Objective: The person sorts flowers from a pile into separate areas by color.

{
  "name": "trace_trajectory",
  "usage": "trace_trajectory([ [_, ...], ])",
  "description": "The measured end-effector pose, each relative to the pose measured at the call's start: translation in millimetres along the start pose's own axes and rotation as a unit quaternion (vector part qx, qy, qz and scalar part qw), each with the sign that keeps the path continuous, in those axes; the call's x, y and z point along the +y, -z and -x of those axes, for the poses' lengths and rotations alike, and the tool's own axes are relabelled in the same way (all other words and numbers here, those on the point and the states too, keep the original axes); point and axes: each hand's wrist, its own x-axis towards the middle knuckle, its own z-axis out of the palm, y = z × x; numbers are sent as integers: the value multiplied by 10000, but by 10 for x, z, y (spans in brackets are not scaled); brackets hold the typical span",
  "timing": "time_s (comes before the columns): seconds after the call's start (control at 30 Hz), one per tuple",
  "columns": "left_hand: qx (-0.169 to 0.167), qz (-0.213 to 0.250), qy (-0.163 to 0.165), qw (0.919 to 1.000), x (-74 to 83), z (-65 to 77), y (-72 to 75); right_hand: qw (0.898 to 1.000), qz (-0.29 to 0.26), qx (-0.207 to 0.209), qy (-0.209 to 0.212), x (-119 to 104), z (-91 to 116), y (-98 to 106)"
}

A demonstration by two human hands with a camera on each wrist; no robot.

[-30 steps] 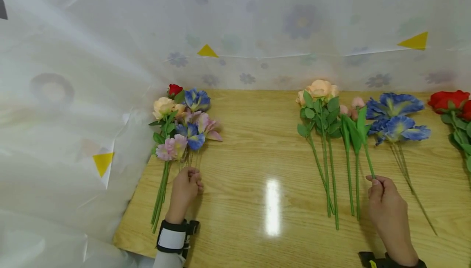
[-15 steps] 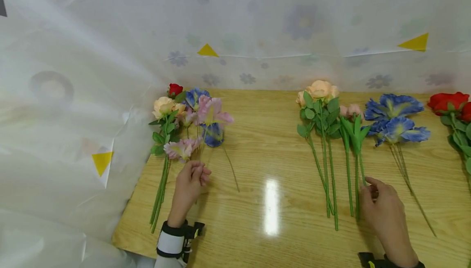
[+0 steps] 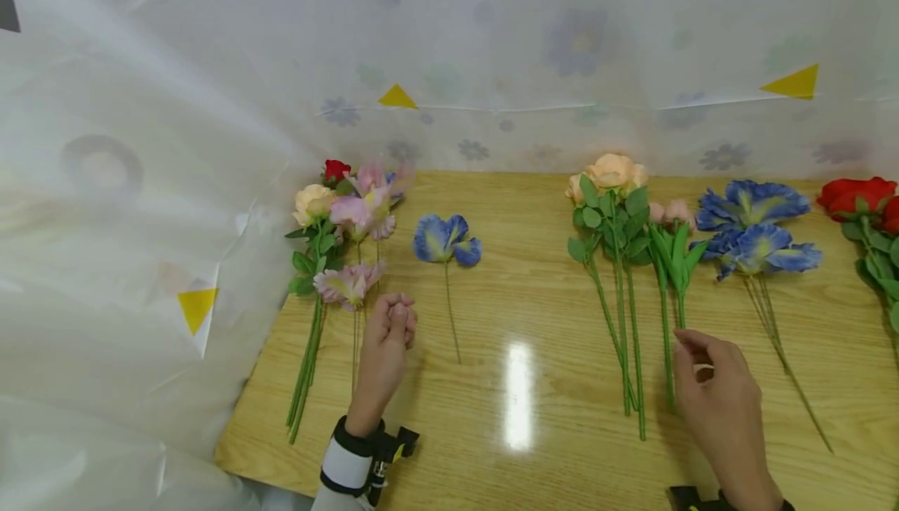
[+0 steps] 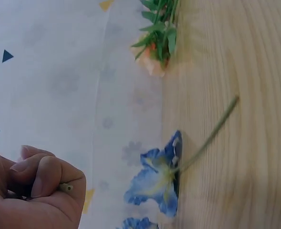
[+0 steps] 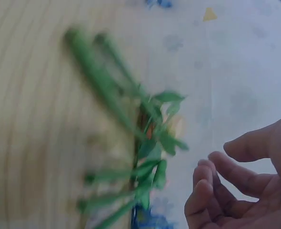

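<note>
In the head view my left hand (image 3: 382, 343) has its fingers curled round a thin stem, whose end (image 4: 66, 187) pokes out of the fist in the left wrist view. Above it is a blurred pink iris (image 3: 385, 183), overlapping other pink blooms (image 3: 349, 285). Just right of this hand a single blue iris (image 3: 444, 239) lies on the table. My right hand (image 3: 723, 409) is beside the stems of the pink tulips (image 3: 677, 250), overlapping them. In the right wrist view its thumb and loosely bent fingers stand apart with nothing between them.
Left of my left hand lie peach roses (image 3: 312, 205) and a red rose (image 3: 337, 170). Further right are more peach roses (image 3: 612, 174), blue irises (image 3: 755, 246) and red roses (image 3: 858, 197). A printed white sheet (image 3: 492, 43) hangs behind the wooden table (image 3: 520, 285).
The blue iris has come away from the left bunch and lies apart on its right. My left hand has shifted right and up. The right hand has set down a tulip and let go.
</note>
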Motion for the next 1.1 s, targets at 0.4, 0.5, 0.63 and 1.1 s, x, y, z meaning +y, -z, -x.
trace_trajectory([
  [0.4,-1669,1505,-118,9743,180,109,-628,9422,-2254,-2443,427,-695,167,-389],
  [0.5,-1922,1539,-129,9691,224,135,-738,9164,-2662,-2950,479,-815,191,-473],
  [0.63,-2250,1511,-192,9624,256,165,-837,8970,-2825,-3333,665,-895,205,-542],
  [1.1,-2568,1057,48,9607,243,224,-962,8625,-3444,-3646,681,-945,218,-648],
])
